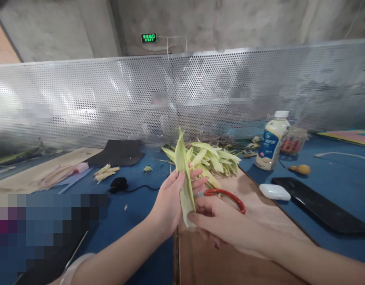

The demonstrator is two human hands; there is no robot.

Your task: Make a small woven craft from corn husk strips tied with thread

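Holding a long pale green leaf (186, 190) out in front of you, you have it over the near part of the board, its pointed tip directed away from you and its broad cut end toward you. Your left hand (169, 198) has its grip around the middle of the leaf, the thumb pressed on the front and the fingers spread out behind. Your right hand (222, 221) has its grip closed on the lower end, with the thumb at the edge of the leaf. Just beyond that hand you see red-handled scissors (239, 202); you cannot tell whether its other fingers touch them.

Behind the leaf, a pile of similar leaves (220, 158) sits at the far end of the wooden board (256, 206), which lies on the blue surface (123, 209). To the right of the board you have a white case (275, 192) against a black phone (319, 206), and farther back a bottle (268, 146) with a white cap, standing upright in front of a clear container (293, 140). To your left are a pale bundle (106, 172), a small black object (118, 185) with a cable and a black sheet (115, 152). A perforated metal panel (200, 91) closes off the back, below a lit exit sign (148, 38).
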